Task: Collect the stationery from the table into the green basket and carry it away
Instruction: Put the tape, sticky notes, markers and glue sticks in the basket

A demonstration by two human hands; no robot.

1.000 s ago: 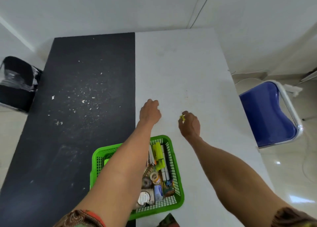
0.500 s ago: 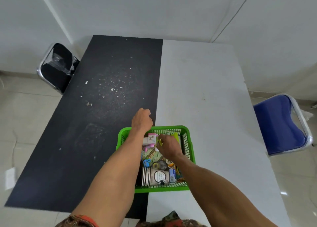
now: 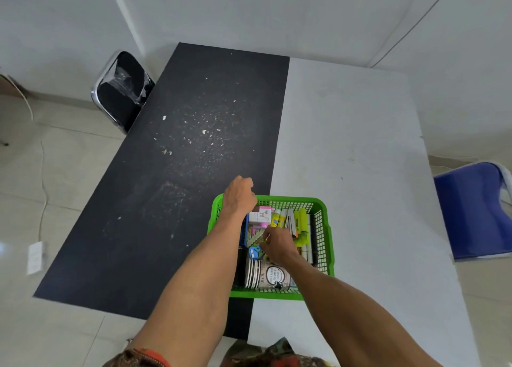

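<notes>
The table [image 3: 346, 133] filled most of the view, its left half black and flecked with pale crumbs, its right half plain white. A black chair with a chrome frame [image 3: 122, 89] stood off the far left corner of the table, and a blue chair [image 3: 471, 211] stood off its right edge. The green basket [image 3: 322, 228] sat on the near part of the table, straddling the line where black met white, and it was packed with stationery. Inside it, at the near end, lay a stack of round tape rolls [image 3: 267, 273] with printed faces; a white box with a small animal picture [image 3: 259, 216] lay near the far left corner, and yellow-green highlighters [image 3: 300, 222] lay lengthwise along the right side, with a small blue piece [image 3: 254, 252] near the middle. The left hand [image 3: 239, 197] rested over the basket's far left corner, its fingers curled under into a loose fist; whether they gripped the rim could not be told. The right hand [image 3: 278, 243] was down inside the basket among the items, its fingers pinched together at a thin object too small to identify, just beside the blue piece.
</notes>
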